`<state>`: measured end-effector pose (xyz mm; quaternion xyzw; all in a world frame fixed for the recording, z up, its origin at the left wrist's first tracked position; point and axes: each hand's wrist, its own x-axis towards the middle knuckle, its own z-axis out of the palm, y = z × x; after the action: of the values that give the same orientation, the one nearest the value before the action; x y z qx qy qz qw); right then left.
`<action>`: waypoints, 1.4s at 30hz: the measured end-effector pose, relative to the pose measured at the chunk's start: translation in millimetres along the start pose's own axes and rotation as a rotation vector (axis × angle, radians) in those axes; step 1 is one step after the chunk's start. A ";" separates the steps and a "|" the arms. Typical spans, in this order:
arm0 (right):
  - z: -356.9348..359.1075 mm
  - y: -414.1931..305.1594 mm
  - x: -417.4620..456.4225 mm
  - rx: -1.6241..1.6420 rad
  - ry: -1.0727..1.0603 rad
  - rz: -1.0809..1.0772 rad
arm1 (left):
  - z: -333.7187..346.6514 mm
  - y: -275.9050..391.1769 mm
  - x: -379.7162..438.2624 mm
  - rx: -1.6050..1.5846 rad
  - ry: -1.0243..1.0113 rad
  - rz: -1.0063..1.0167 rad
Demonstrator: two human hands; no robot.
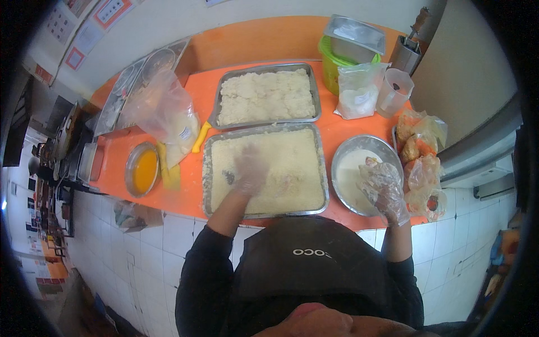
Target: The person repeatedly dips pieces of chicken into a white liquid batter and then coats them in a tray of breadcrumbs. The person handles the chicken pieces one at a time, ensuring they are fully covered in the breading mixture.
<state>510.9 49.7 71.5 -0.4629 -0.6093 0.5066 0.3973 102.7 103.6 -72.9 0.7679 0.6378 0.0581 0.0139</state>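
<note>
My left hand [251, 168], in a clear plastic glove and blurred, is over the left half of a metal tray [324, 181] of pale crumbs [273, 147]; I cannot tell whether it holds anything. Over a steel bowl [343, 145] of white powder [351, 172], my right hand [382, 191], gloved too, has its fingers curled around a small reddish piece of food [371, 161]. A pinkish patch shows among the crumbs right of my left hand. Behind lies a second tray [318, 97], filled with pieces coated in pale crumbs.
At the left stand a bowl of orange liquid [145, 168], a yellow handle [201, 137] and a plastic bag of pale crumbs [181, 122]. On the right are a bag of white powder [358, 97], a green bucket [330, 71], a plastic jug [393, 92] and several tied food bags [421, 147].
</note>
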 end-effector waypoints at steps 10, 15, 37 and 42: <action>1.8 -7.6 -6.6 0.376 0.185 0.231 | -38.5 85.4 23.2 -0.180 0.221 0.213; -0.9 -8.6 -3.4 0.092 0.157 0.108 | -49.1 102.5 23.1 -0.075 -0.005 0.179; 2.0 -16.8 -14.5 0.545 0.195 0.200 | 5.5 31.9 36.3 -0.129 0.280 -0.206; 1.3 -19.1 -9.4 0.378 0.182 0.160 | -50.7 60.0 43.8 -0.377 0.571 0.003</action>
<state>509.0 39.2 89.9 -0.4707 -0.4265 0.5979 0.4888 163.8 132.7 -13.7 0.7055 0.5930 0.3875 -0.0236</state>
